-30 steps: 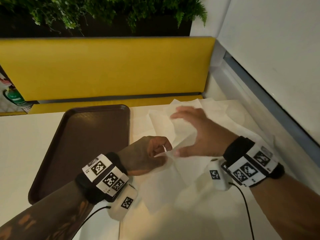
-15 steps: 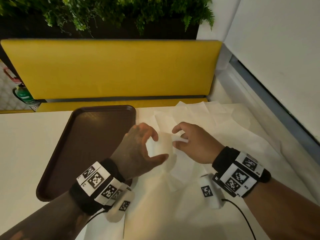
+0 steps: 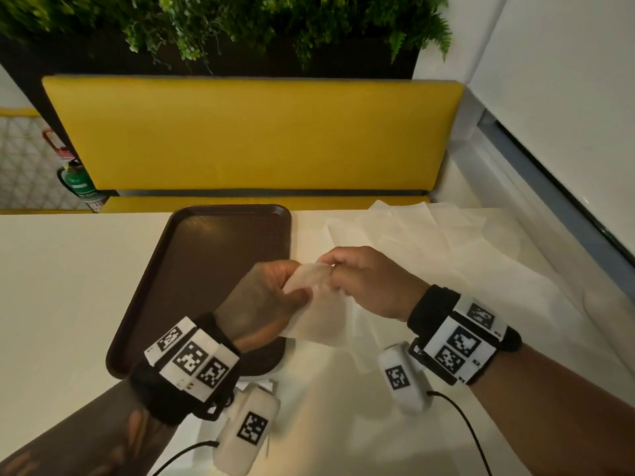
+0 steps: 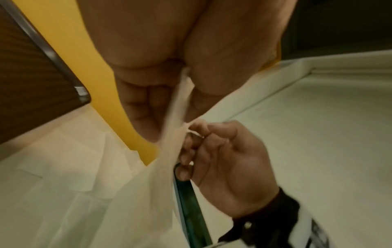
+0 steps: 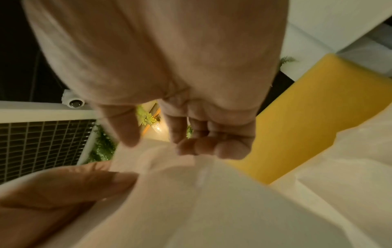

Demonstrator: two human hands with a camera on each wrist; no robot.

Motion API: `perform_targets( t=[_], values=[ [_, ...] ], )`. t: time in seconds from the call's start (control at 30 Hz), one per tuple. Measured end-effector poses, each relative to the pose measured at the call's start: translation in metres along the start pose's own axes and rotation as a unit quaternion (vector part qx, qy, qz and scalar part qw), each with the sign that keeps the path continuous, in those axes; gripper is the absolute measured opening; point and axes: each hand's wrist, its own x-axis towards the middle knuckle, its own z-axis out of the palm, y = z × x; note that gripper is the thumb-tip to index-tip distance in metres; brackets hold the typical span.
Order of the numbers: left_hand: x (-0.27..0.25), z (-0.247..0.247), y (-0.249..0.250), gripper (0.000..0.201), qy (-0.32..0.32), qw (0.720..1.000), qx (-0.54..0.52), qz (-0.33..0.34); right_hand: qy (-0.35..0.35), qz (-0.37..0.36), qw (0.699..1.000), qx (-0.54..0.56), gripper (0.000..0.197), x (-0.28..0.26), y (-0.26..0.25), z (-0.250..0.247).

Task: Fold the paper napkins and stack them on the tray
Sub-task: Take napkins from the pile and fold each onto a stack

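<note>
Pinching one paper napkin point(image 3: 316, 310) between them, left hand point(image 3: 271, 297) and right hand point(image 3: 371, 283) gripping its top edge, lifting it beside the brown tray point(image 3: 206, 255), loose napkins point(image 3: 429, 242) lying behind.

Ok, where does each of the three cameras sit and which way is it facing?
Head: looks forward and down at table, tray, both forearms, left hand, right hand.
Left wrist: looks along the palm to the right hand and bench.
Right wrist: looks along the fingers to the left thumb.
All share the held napkin.
</note>
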Motion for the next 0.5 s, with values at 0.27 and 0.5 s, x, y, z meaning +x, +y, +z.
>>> perform_targets(
  t=[0.27,0.5],
  values=[
    [-0.014,-0.052,-0.020,0.036,0.002,0.994,-0.105,-0.038,-0.128,0.000,0.992,0.008,0.025,0.005,0.027,-0.001],
    [-0.041,-0.087,-0.071,0.021,0.063,0.988,-0.001,-0.141,-0.144,0.044,0.987,0.059,0.019,0.006,0.044,0.025]
  ],
)
